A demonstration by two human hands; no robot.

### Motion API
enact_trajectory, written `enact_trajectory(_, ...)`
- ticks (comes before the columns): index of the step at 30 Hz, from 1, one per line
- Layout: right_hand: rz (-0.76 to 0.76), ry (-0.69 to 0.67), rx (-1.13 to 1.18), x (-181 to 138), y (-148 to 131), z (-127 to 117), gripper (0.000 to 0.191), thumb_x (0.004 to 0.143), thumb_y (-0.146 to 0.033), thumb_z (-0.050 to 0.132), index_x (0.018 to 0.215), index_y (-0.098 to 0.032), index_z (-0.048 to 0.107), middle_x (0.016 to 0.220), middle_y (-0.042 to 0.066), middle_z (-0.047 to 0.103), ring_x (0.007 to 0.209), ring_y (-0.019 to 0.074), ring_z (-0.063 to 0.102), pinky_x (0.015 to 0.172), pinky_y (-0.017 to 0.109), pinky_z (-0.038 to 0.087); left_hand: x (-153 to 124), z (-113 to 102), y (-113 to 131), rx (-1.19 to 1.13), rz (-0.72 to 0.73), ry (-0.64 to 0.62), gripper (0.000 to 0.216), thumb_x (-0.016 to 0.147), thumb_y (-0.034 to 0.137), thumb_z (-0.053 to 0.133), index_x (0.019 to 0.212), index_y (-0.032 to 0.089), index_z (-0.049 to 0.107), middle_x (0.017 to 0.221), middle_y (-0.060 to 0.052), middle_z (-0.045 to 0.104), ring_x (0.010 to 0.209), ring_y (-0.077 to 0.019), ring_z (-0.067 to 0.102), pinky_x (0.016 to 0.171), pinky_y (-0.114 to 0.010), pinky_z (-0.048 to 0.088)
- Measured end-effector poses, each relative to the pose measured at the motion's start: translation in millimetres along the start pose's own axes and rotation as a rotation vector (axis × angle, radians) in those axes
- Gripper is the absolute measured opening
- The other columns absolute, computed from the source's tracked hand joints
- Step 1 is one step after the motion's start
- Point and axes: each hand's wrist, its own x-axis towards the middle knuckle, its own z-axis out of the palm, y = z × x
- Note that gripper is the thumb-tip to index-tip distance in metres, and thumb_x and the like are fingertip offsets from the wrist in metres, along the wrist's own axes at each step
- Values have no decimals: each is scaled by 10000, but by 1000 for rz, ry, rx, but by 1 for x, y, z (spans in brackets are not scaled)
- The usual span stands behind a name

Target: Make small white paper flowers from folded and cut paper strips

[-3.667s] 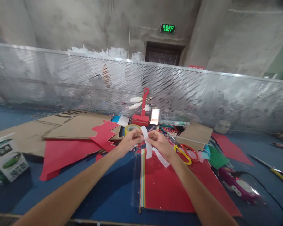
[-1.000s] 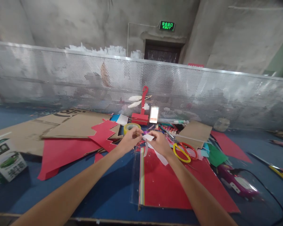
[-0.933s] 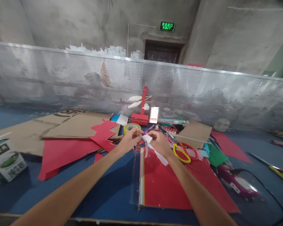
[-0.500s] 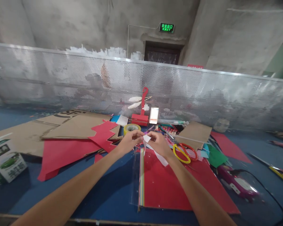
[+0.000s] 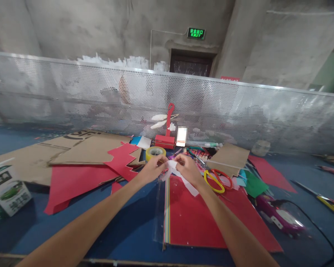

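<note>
Both my hands meet over the middle of the blue table (image 5: 133, 226). My left hand (image 5: 152, 170) and my right hand (image 5: 187, 169) pinch a small white paper strip (image 5: 170, 167) between their fingertips, and the strip is folded short between them. Another white strip (image 5: 188, 186) lies under my right hand on a pack of red paper in clear wrap (image 5: 195, 215). A yellow tape roll (image 5: 155, 152) sits just beyond my left hand. Scissors with yellow and red handles (image 5: 217, 179) lie right of my right hand.
Cardboard sheets (image 5: 80, 148) and red paper cut-outs (image 5: 78, 178) cover the left. A green and white carton (image 5: 6, 190) stands at far left. A purple glue gun (image 5: 278, 217) with a black cord lies at right. A red roller (image 5: 167, 137) stands before the perforated metal screen (image 5: 239, 111).
The long white strip hanging between my hands has been folded down to a short piece held at the fingertips. My hands stay close together in the same place.
</note>
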Motion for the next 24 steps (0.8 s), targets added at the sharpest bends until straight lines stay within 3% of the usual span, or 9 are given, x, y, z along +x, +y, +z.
enact_trajectory(8,-48,-60,69,-2,0,4,126,809,-268,570,770,-169,637,731,19,674,648,147,605,605,237,439,-1,4,3,-114,10,-15,357,771,403,720,1005,176,573,891,-31,635,750,-153,606,675,-270,480)
enact_trajectory(16,-27,-52,72,-2,0,3,92,795,-263,567,755,-184,594,681,-5,621,605,139,571,573,235,427,3,-2,-4,-68,-43,51,178,837,330,591,870,165,650,698,-14,634,605,-148,590,578,-265,466)
enact_trajectory(24,-16,-24,71,-2,-3,0,77,796,-244,526,741,-195,548,645,-14,594,592,138,549,544,231,402,7,-6,-11,-187,-179,208,113,777,297,611,785,186,593,660,16,598,536,-122,554,529,-247,439)
